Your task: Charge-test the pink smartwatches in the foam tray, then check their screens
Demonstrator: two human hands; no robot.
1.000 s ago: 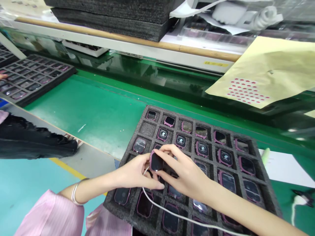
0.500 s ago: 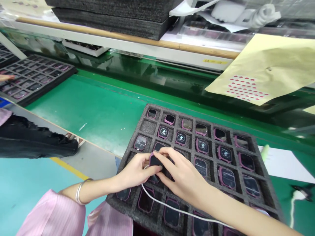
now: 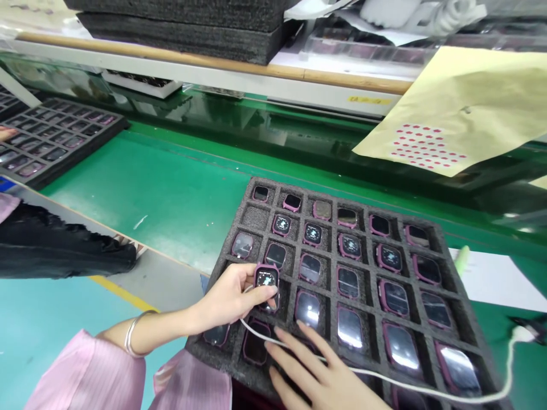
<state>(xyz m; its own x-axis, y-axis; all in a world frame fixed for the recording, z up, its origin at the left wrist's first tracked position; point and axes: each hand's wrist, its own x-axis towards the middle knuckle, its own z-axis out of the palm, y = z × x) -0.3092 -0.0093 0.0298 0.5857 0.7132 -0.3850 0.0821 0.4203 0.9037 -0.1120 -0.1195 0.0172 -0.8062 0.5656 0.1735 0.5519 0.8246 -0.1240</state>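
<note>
My left hand (image 3: 235, 293) pinches a purple-framed smartwatch (image 3: 266, 279) whose screen is lit with a dial, thumb across its lower face. A white cable (image 3: 384, 376) runs from beside that hand over the tray to the right. My right hand (image 3: 316, 370) hovers low over the front of the tray, fingers spread and holding nothing, near the cable. The dark foam tray (image 3: 280, 191) holds several purple-framed watches in its compartments; several in the second row have lit dials, and one compartment at the upper left has no watch.
A second foam tray of watches (image 3: 72, 156) lies at the far left, with another person's fingers (image 3: 6, 134) at its edge. Yellowish paper (image 3: 461, 108) hangs from the shelf (image 3: 205, 65). White paper (image 3: 496, 279) and a cable connector (image 3: 523, 335) lie at the right.
My right hand has let go of the watch, moved down towards me and spread its fingers. The held watch's dark screen now shows a dial. The view has shifted slightly.
</note>
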